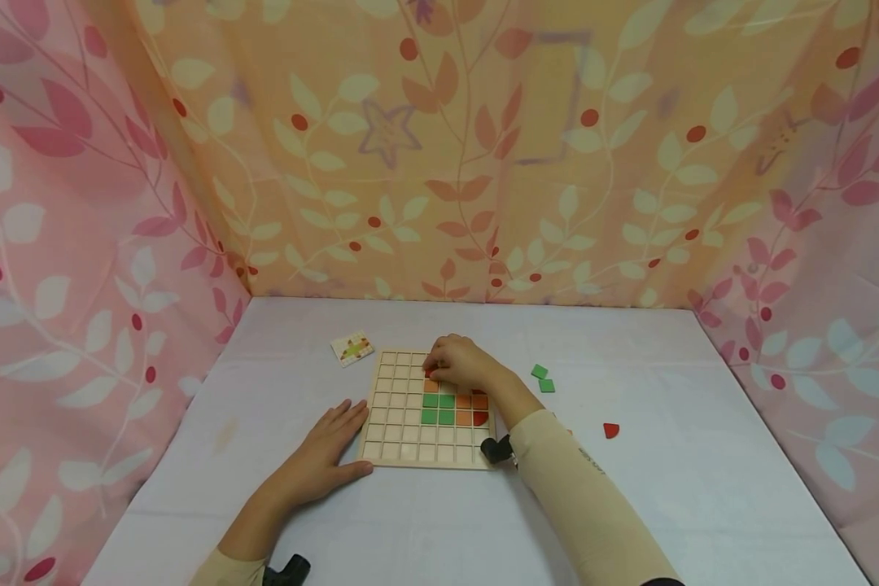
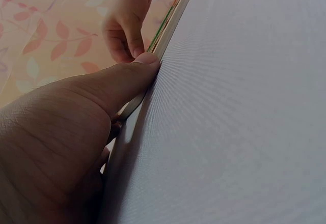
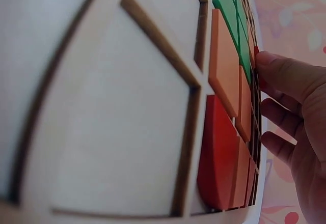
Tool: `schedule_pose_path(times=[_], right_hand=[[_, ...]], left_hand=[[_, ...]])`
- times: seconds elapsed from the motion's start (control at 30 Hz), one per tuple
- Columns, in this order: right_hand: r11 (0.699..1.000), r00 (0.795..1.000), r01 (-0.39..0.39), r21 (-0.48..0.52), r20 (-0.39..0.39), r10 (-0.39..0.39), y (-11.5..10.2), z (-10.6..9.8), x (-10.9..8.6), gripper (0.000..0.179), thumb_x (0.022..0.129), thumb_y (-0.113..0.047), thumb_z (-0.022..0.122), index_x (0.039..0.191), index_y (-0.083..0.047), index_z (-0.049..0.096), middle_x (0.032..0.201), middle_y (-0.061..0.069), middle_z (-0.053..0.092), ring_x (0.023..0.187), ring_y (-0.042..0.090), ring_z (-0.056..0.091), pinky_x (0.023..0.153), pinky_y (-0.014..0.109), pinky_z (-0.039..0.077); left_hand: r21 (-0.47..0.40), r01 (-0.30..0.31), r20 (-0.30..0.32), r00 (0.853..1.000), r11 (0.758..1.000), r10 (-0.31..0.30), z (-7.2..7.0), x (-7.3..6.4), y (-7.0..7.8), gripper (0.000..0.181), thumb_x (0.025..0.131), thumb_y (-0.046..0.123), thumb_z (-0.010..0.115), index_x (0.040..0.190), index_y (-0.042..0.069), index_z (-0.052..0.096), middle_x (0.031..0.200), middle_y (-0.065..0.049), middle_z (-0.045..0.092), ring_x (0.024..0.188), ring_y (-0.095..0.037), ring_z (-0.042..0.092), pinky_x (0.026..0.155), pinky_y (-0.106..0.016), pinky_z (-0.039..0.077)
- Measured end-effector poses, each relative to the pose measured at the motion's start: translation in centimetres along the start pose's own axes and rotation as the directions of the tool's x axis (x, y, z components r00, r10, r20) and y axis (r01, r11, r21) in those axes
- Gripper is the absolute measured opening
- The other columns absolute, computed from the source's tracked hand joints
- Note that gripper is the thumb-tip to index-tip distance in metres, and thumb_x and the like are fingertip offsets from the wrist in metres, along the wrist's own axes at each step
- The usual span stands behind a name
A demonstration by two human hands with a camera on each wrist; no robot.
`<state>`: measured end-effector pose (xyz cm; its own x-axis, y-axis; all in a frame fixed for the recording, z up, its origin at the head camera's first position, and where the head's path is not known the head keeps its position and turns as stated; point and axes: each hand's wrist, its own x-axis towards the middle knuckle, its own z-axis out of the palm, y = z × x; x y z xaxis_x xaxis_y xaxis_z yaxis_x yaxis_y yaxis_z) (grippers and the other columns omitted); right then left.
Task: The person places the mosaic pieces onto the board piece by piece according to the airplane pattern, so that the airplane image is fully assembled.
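A wooden grid board [image 1: 393, 432] lies on the table. Green tiles [image 1: 439, 408], orange tiles [image 1: 465, 417] and a red rounded tile [image 1: 480, 418] sit in its squares; the same red tile [image 3: 220, 158] looms large in the right wrist view. Near the board's far edge my right hand [image 1: 463, 364] pinches another red piece [image 1: 429, 373] between thumb and fingers, right over a square above an orange tile. My left hand [image 1: 330, 452] rests flat at the board's left side, fingers straight, its thumb [image 2: 140, 63] along the near edge.
A small pattern card [image 1: 352, 349] lies beyond the board's far left corner. To the right are two loose green tiles [image 1: 543, 378] and a loose red rounded piece [image 1: 611, 430]. A bit of orange shows beside the right sleeve [image 1: 579, 480]. Patterned cloth walls [image 1: 439, 163] surround the table.
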<state>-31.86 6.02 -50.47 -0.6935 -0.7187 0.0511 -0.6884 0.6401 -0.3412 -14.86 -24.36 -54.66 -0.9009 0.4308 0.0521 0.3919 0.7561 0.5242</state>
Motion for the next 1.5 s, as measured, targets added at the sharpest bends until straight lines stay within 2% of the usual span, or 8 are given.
schedule_pose_path(times=[0.6,0.77,0.93,1.17,1.33,1.5], right_hand=[[1.0,1.0,0.018,-0.022,0.012,-0.018,0.2,-0.4,0.0,0.015,0.096,-0.026,0.074,0.109,-0.022,0.08,0.107,-0.005,0.068,0.102,0.016,0.056,0.096,0.038,0.047],[0.999,1.0,0.014,-0.031,0.01,-0.014,0.1,-1.2,-0.1,0.018,0.096,-0.025,0.073,0.112,-0.022,0.08,0.109,-0.005,0.068,0.104,0.016,0.057,0.095,0.038,0.049],[0.998,0.999,0.03,-0.046,-0.033,-0.032,-0.4,-2.5,-0.6,0.019,0.097,-0.023,0.073,0.113,-0.019,0.08,0.111,-0.002,0.069,0.106,0.019,0.059,0.095,0.04,0.05],[0.999,0.994,0.042,0.006,-0.1,-0.042,-1.6,-5.0,-2.5,0.02,0.096,-0.022,0.074,0.115,-0.016,0.079,0.114,-0.003,0.069,0.113,0.02,0.059,0.102,0.041,0.049],[0.999,0.988,0.027,-0.044,-0.151,-0.033,-2.3,-6.7,-4.4,0.02,0.095,-0.022,0.075,0.115,-0.02,0.078,0.114,-0.004,0.069,0.115,0.02,0.06,0.104,0.042,0.049],[0.999,0.973,0.003,-0.051,-0.229,-0.015,-2.5,-7.8,-7.0,0.02,0.094,-0.02,0.076,0.114,-0.019,0.078,0.112,-0.003,0.07,0.113,0.021,0.061,0.103,0.046,0.049]], left_hand=[[0.002,0.003,0.004,1.0,1.0,-0.003,0.0,0.2,0.0,0.096,0.088,0.056,0.074,0.162,0.013,0.031,0.17,0.002,0.024,0.159,-0.029,0.012,0.128,-0.055,0.013],[-0.001,0.005,0.0,1.0,1.0,-0.005,-0.1,0.2,0.1,0.096,0.088,0.056,0.074,0.162,0.013,0.031,0.17,0.002,0.024,0.159,-0.029,0.012,0.128,-0.055,0.013],[0.002,0.003,0.001,1.0,1.0,-0.003,-0.1,0.1,0.1,0.095,0.088,0.054,0.075,0.162,0.012,0.032,0.17,0.0,0.025,0.159,-0.03,0.012,0.128,-0.055,0.013],[0.002,-0.01,-0.002,1.0,1.0,0.01,0.0,0.0,0.0,0.095,0.088,0.054,0.075,0.161,0.011,0.032,0.17,0.0,0.025,0.159,-0.031,0.013,0.128,-0.055,0.014],[0.002,-0.014,-0.006,1.0,1.0,0.014,0.0,0.0,0.0,0.095,0.089,0.053,0.075,0.162,0.011,0.031,0.17,0.0,0.025,0.159,-0.032,0.014,0.128,-0.055,0.014],[0.001,-0.002,-0.003,1.0,1.0,0.002,-0.1,-0.1,0.2,0.095,0.088,0.053,0.075,0.161,0.011,0.032,0.17,-0.001,0.025,0.159,-0.031,0.014,0.128,-0.056,0.013]])
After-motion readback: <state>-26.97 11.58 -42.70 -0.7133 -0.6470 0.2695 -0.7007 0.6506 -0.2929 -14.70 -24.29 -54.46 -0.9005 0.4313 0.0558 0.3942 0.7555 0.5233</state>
